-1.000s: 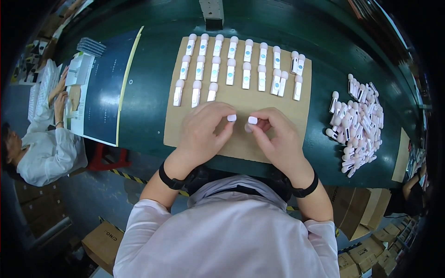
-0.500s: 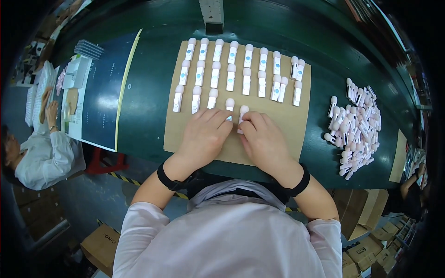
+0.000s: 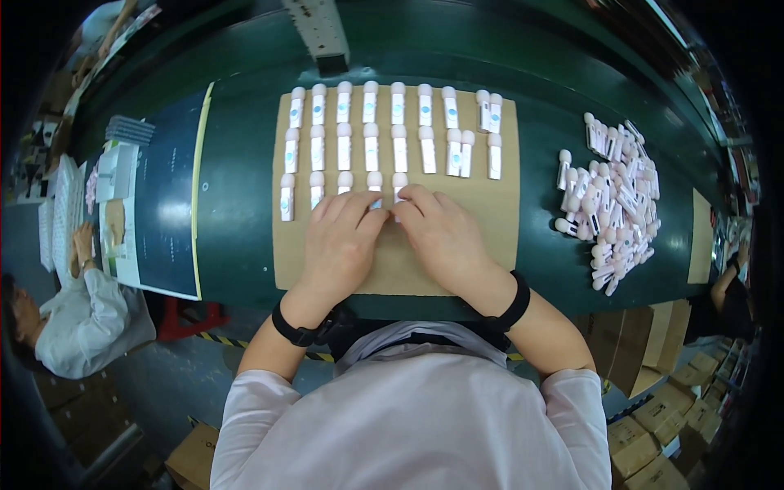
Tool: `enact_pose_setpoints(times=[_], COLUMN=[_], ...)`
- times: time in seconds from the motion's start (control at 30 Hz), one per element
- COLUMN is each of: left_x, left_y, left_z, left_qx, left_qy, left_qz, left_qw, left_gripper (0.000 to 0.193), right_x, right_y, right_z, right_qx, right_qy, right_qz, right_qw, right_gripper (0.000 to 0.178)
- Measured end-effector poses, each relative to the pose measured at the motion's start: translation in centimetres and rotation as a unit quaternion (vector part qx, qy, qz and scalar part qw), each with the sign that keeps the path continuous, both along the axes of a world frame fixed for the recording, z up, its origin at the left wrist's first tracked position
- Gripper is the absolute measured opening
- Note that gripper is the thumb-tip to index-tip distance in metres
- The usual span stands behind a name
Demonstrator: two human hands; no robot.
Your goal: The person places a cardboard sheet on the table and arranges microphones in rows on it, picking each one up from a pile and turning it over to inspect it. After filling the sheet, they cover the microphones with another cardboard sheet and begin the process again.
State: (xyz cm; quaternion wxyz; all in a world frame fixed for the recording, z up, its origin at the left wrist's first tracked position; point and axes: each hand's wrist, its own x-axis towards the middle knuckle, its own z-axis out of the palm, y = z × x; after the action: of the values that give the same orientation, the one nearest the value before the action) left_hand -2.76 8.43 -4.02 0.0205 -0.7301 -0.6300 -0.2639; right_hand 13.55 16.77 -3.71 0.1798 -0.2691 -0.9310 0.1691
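Observation:
Small white stick-shaped devices with rounded pale pink heads stand in rows on a brown cardboard sheet [image 3: 482, 237]. My left hand [image 3: 341, 245] is closed, its fingertips pinching the lower end of one device [image 3: 374, 181] in the nearest row. Right beside it, my right hand [image 3: 445, 241] has its fingers bent round another device [image 3: 399, 181] at that row's right end. Pink heads show above the fingers, while both lower bodies are partly hidden. Some devices, such as one in the far row [image 3: 371, 102], carry a round blue mark.
A loose heap of similar devices [image 3: 612, 200] lies to the right on the green table [image 3: 237, 196]. A dark blue sheet with a yellow edge [image 3: 167, 196] is on the left. Beyond it a co-worker [image 3: 90, 318] sits. A metal post [image 3: 317, 33] rises behind the cardboard.
The device under my right hand has moved slightly away from me, level with its row. My hands stay close together at the row's end. The whole view has shifted and turned a little.

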Motion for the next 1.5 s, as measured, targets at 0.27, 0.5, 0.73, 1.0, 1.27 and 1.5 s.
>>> enact_pose_setpoints(times=[0.27, 0.5, 0.73, 1.0, 1.27, 1.5], left_x=[0.4, 1.4, 3.8, 11.5, 18.3, 20.2], left_y=[-1.3, -2.9, -1.1, 7.3, 13.2, 15.3], left_z=[1.9, 2.6, 3.5, 5.3, 2.6, 0.8], left_qx=[-0.034, -0.038, -0.038, -0.023, -0.101, -0.189], left_qy=[-0.105, -0.204, -0.225, -0.248, -0.143, -0.176], left_qz=[0.009, 0.036, -0.007, -0.157, -0.087, -0.042], left_qw=[0.994, 0.978, 0.974, 0.956, 0.981, 0.965], left_gripper=[0.024, 0.022, 0.021, 0.018, 0.024, 0.029], right_x=[4.2, 13.7, 19.1, 20.2, 22.3, 21.9], right_y=[0.1, 3.8, 5.2, 5.2, 2.8, 3.3], right_z=[2.8, 3.3, 2.3, 1.7, 2.5, 0.8], right_qx=[-0.003, 0.096, 0.151, 0.134, -0.124, -0.372], right_qy=[0.092, 0.083, 0.021, 0.09, 0.249, 0.474], right_qz=[-0.033, -0.214, -0.332, -0.335, -0.372, -0.245], right_qw=[0.995, 0.968, 0.931, 0.928, 0.886, 0.759], right_gripper=[0.03, 0.032, 0.026, 0.022, 0.023, 0.024])
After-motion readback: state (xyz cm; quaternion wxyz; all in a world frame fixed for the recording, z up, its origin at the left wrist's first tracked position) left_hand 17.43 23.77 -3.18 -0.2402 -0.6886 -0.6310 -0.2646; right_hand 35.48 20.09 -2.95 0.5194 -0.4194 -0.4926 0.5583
